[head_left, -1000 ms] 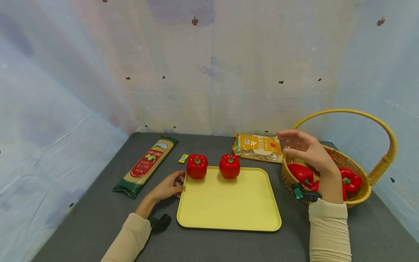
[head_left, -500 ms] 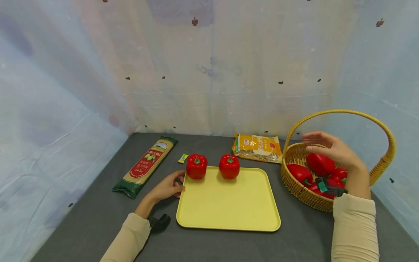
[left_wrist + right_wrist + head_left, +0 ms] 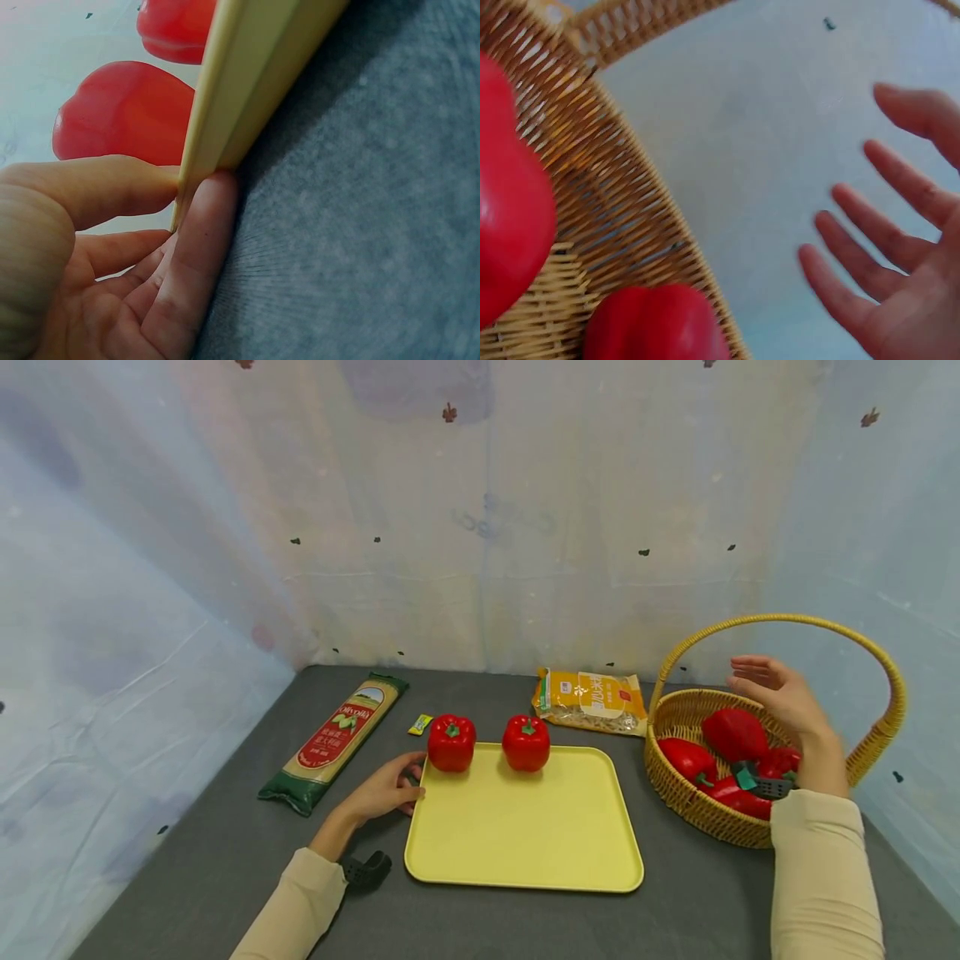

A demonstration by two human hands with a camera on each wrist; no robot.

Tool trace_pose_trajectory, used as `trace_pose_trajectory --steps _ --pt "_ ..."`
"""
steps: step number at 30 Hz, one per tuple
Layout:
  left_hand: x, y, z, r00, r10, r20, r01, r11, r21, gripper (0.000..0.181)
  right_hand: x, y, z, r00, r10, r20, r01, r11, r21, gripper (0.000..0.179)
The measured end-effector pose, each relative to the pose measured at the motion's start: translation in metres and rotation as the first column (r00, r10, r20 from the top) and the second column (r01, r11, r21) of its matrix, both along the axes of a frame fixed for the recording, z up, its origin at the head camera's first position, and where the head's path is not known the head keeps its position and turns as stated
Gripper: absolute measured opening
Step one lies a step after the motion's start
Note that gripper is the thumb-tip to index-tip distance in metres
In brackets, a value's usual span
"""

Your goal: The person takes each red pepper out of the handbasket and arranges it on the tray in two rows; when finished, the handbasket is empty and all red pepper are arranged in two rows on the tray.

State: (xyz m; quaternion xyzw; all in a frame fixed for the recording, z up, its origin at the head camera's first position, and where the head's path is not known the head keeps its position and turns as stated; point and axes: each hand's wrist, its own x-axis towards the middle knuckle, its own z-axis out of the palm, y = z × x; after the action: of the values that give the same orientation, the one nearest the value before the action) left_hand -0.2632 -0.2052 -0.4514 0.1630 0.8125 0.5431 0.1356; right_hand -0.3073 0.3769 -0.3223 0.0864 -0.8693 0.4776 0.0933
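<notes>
My left hand [image 3: 384, 787] pinches the left rim of the yellow tray [image 3: 525, 835]. In the left wrist view the thumb [image 3: 127, 184] lies on the rim's upper side and the other fingers sit beneath it. Two red bell peppers, one at the tray's far left corner [image 3: 452, 743] and one to its right [image 3: 526, 743], stand along the far edge. On the right, my right hand [image 3: 783, 700] hovers over the wicker basket [image 3: 686, 806] with fingers spread and nothing held. Several red peppers [image 3: 735, 735] lie inside, partly hidden by the arm.
A tall basket handle [image 3: 795, 620] arches behind the right hand. Behind the tray lies an orange food packet [image 3: 590, 700]. A green and red pasta packet [image 3: 337, 739] rests on the left, with a small yellow wrapped piece [image 3: 420, 724] near the left pepper. A pale curtain hangs behind the table.
My right hand has moved right, from the basket's left rim to above its right part, uncovering more peppers. The left hand, the tray and its two peppers stay put.
</notes>
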Motion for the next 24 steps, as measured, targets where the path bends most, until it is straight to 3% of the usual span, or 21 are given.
trace_pose_trajectory --steps 3,6,10,14,19,24 --pt "0.0 0.0 -0.001 1.0 0.001 0.001 -0.001 1.0 0.0 0.061 -0.006 0.006 -0.009 0.997 -0.054 -0.046 0.05 0.996 -0.073 0.046" --pt "0.0 0.0 0.0 1.0 0.001 0.002 -0.001 1.0 0.002 0.061 -0.009 0.008 -0.015 0.99 -0.135 -0.052 0.13 0.988 -0.081 0.047" --pt "0.001 0.0 0.001 1.0 0.003 0.005 -0.003 1.0 0.004 0.061 -0.012 0.008 -0.018 0.976 -0.219 -0.022 0.22 0.975 0.033 0.051" --pt "0.001 0.001 0.003 1.0 0.001 0.006 -0.001 1.0 0.003 0.06 -0.011 0.009 -0.021 0.979 -0.2 0.03 0.195 0.974 0.115 0.055" --pt "0.001 0.001 0.003 1.0 0.003 0.007 -0.003 1.0 -0.001 0.06 -0.011 0.01 -0.026 0.981 -0.164 0.102 0.151 0.981 0.121 0.063" --pt "0.002 0.001 0.003 1.0 0.004 0.0 -0.004 1.0 -0.004 0.061 -0.012 0.011 -0.031 0.982 -0.141 0.125 0.121 0.981 0.153 0.073"
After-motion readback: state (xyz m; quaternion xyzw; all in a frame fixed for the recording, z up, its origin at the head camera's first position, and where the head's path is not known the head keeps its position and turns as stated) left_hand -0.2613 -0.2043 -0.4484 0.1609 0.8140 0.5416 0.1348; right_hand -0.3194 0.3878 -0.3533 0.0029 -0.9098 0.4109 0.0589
